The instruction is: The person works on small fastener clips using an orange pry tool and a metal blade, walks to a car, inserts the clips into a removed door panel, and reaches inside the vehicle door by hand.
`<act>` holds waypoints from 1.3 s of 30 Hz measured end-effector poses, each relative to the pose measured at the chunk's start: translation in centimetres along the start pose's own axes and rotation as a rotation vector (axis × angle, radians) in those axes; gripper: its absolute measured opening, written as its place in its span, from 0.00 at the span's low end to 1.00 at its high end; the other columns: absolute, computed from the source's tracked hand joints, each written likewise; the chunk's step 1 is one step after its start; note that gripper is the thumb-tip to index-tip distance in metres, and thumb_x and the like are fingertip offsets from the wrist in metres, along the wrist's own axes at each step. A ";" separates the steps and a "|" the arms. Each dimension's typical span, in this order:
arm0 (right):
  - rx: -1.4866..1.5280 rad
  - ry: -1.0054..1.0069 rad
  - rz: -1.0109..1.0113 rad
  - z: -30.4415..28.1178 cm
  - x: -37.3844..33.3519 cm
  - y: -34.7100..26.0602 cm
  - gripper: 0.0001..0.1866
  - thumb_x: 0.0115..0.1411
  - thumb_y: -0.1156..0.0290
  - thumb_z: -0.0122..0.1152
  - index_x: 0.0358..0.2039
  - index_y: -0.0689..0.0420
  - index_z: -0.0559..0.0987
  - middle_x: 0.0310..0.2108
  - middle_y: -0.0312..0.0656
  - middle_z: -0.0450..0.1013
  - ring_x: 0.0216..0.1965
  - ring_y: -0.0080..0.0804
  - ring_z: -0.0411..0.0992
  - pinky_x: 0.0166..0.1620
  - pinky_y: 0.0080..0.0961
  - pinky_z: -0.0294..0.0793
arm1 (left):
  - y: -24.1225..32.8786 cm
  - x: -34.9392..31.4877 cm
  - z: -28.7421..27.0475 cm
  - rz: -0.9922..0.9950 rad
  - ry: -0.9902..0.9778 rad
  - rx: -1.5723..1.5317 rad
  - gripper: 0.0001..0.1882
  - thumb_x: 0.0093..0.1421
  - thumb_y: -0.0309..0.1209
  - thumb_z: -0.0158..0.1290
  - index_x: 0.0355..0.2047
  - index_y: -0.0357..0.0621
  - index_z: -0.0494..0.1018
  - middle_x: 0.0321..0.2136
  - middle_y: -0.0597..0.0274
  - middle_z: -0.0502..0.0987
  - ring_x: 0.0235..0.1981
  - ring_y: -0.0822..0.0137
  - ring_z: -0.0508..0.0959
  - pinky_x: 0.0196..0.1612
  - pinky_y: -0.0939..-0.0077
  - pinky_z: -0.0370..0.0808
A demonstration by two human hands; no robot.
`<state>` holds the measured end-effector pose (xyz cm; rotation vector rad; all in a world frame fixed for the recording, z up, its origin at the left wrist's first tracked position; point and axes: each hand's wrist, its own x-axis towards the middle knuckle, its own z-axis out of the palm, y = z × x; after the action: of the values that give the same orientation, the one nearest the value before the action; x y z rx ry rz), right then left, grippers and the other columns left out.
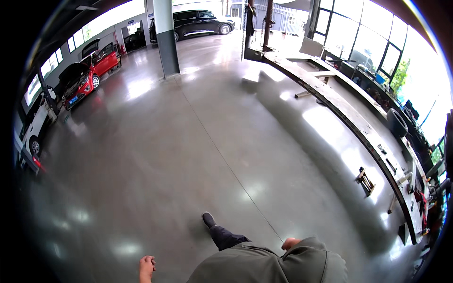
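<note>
My left hand (147, 264) hangs at the lower edge over the grey floor, its fingers curled in. Nothing shows in it, and it touches nothing. My right hand (290, 244) is held in front of my body, partly covered by the green-grey sleeve. Its fingers are mostly hidden, so I cannot see whether it holds anything. One dark shoe (208, 219) is stretched forward below me on the polished floor (155, 155).
A long metal frame bench (349, 106) runs along the right, with tools and a tyre (397, 122) beside it. A small stand (365, 181) sits on the floor near it. Ahead rises a pillar (166, 42). A red car (92, 73), a white car (40, 122) and a black van (203, 23) are parked beyond.
</note>
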<state>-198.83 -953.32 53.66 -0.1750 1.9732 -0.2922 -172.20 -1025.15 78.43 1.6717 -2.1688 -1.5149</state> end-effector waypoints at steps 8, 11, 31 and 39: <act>-0.244 0.075 -0.308 -32.9 22.5 -50.6 0.19 0.59 0.56 0.61 0.35 0.59 0.87 0.36 0.51 0.84 0.44 0.50 0.81 0.49 0.42 0.81 | 10.6 28.9 -1.1 -0.108 -0.176 0.304 0.17 0.71 0.39 0.44 0.40 0.43 0.80 0.20 0.59 0.75 0.21 0.64 0.77 0.29 0.64 0.76; 0.215 0.325 -0.522 -46.1 26.7 -71.7 0.24 0.58 0.57 0.65 0.51 0.59 0.84 0.48 0.52 0.83 0.51 0.50 0.80 0.54 0.42 0.80 | 19.2 37.7 -0.3 -0.255 -0.194 0.268 0.16 0.71 0.38 0.44 0.40 0.42 0.79 0.20 0.58 0.76 0.21 0.64 0.76 0.27 0.64 0.75; -0.367 -0.023 0.054 -75.9 63.7 -122.1 0.14 0.55 0.62 0.68 0.40 0.52 0.89 0.35 0.46 0.83 0.42 0.38 0.82 0.47 0.39 0.83 | 87.6 134.6 -26.0 0.233 -0.059 0.421 0.09 0.72 0.31 0.44 0.38 0.36 0.68 0.23 0.53 0.81 0.16 0.65 0.75 0.18 0.66 0.72; 0.134 0.313 -0.313 -123.8 86.8 -165.0 0.22 0.55 0.57 0.65 0.44 0.60 0.86 0.41 0.52 0.83 0.46 0.47 0.81 0.51 0.42 0.81 | 103.5 157.1 -21.7 -0.122 -0.177 0.341 0.07 0.71 0.30 0.44 0.39 0.38 0.68 0.25 0.51 0.80 0.21 0.62 0.76 0.25 0.65 0.74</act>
<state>-349.02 -1118.25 72.32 -0.3715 2.2242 -0.6882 -304.33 -1160.88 80.14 1.8579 -2.5870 -1.4343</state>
